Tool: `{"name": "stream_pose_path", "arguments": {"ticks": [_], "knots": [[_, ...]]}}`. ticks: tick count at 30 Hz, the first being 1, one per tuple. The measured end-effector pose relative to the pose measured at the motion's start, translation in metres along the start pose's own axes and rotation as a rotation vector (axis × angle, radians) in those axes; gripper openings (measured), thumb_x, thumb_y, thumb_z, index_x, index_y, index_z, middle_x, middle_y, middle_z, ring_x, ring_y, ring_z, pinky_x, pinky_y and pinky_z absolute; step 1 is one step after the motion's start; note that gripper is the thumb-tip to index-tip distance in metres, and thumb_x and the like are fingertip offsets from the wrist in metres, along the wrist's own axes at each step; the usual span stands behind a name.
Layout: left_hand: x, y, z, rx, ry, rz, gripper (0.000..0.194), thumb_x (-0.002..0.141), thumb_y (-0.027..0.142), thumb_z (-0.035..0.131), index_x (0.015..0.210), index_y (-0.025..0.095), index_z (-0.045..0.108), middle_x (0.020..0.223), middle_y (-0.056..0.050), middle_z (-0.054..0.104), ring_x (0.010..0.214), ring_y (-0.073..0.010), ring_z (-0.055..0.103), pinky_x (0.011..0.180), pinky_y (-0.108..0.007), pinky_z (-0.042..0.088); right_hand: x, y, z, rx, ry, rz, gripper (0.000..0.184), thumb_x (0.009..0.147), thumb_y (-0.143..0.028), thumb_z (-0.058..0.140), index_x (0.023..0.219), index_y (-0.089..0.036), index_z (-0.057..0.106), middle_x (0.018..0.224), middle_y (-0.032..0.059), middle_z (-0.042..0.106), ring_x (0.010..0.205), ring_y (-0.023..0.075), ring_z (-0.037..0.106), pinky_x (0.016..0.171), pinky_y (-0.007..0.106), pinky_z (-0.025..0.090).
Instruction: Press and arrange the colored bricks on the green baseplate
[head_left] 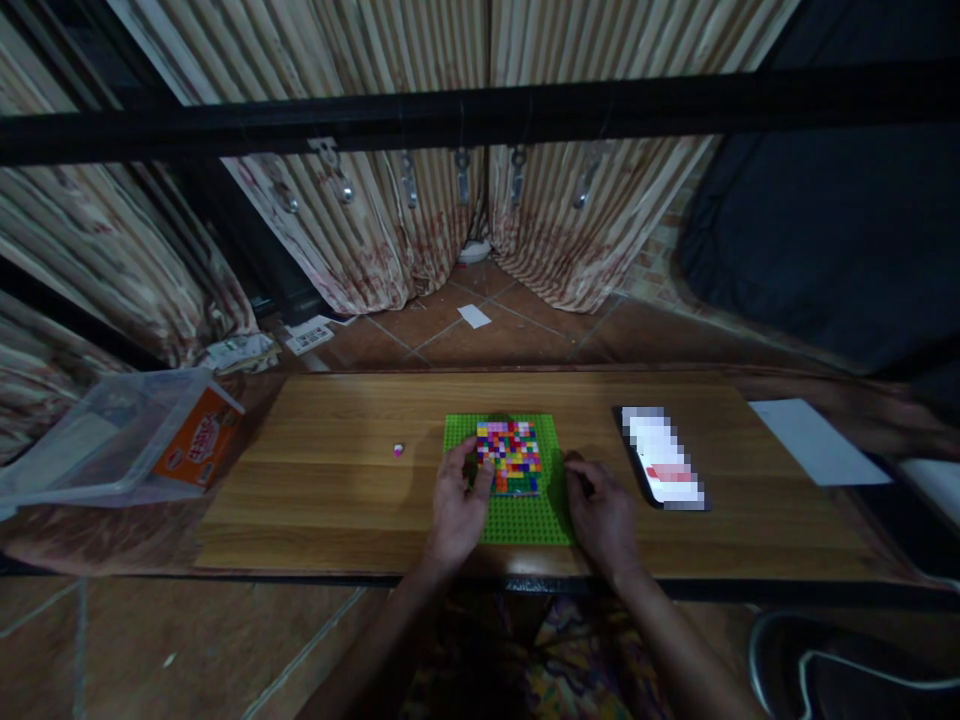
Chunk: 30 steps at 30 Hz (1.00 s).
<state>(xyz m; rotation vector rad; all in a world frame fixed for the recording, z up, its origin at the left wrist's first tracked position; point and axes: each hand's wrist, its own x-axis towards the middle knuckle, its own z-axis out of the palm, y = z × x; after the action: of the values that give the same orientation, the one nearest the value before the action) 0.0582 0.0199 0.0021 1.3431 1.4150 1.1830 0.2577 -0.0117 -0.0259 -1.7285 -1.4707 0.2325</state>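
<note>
On the wooden table lies a green studded baseplate [517,525]. A square patch of small building bricks [511,455] in many colours covers its upper middle part. My left hand [459,500] is at the left side of this patch, thumb and forefinger apart, fingertips against the bricks' left edge. At the baseplate's right edge rests my right hand [606,510], its fingers curled in and the fingertips close together. Whatever those fingers may hold is hidden. A tiny pink and white piece [398,450] lies on the table, left of the baseplate.
A phone [664,458] with a lit, blurred screen lies right of my right hand. White paper [817,440] is at the table's right end. A clear plastic bin [112,400] with an orange label stands at the left. Curtains [420,230] hang behind a dark bar [480,120].
</note>
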Motion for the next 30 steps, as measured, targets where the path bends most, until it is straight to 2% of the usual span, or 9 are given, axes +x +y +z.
{"name": "stream_pose_path", "arguments": {"ticks": [9,14,23,30], "knots": [[-0.001,-0.001,0.005,-0.111,0.003,-0.039,0.043,0.083,0.035,0.064,0.122,0.019,0.058,0.109,-0.008,0.065,0.090,-0.0176,0.064,0.076,-0.029,0.053,0.000,-0.001,0.000,-0.004,-0.001,0.017,0.024,0.088,-0.029,0.047,0.090,-0.018,0.068,0.093,0.0097,0.069,0.082,0.0220,0.066,0.072,0.033,0.050],[-0.002,-0.001,0.010,-0.105,0.063,-0.036,0.043,0.079,0.033,0.067,0.119,0.017,0.059,0.106,-0.008,0.066,0.089,-0.0179,0.063,0.074,-0.028,0.052,0.000,-0.002,-0.002,-0.027,-0.007,0.007,0.023,0.088,-0.027,0.047,0.091,-0.018,0.068,0.092,0.0098,0.069,0.081,0.0218,0.065,0.072,0.032,0.050],[-0.003,-0.009,0.015,-0.085,0.091,-0.004,0.044,0.081,0.032,0.064,0.122,0.017,0.057,0.114,-0.009,0.062,0.096,-0.0180,0.062,0.084,-0.031,0.050,0.000,-0.003,-0.001,-0.053,-0.022,0.021,0.023,0.088,-0.026,0.046,0.092,-0.018,0.068,0.092,0.0093,0.069,0.081,0.0214,0.065,0.073,0.032,0.050],[0.001,-0.005,0.011,-0.222,0.090,-0.076,0.046,0.073,0.034,0.072,0.114,0.016,0.061,0.101,-0.007,0.068,0.084,-0.0172,0.065,0.077,-0.030,0.052,0.000,-0.001,0.003,-0.030,-0.004,-0.015,0.024,0.089,-0.025,0.044,0.091,-0.019,0.067,0.095,0.0096,0.069,0.082,0.0204,0.066,0.074,0.032,0.050]]}}
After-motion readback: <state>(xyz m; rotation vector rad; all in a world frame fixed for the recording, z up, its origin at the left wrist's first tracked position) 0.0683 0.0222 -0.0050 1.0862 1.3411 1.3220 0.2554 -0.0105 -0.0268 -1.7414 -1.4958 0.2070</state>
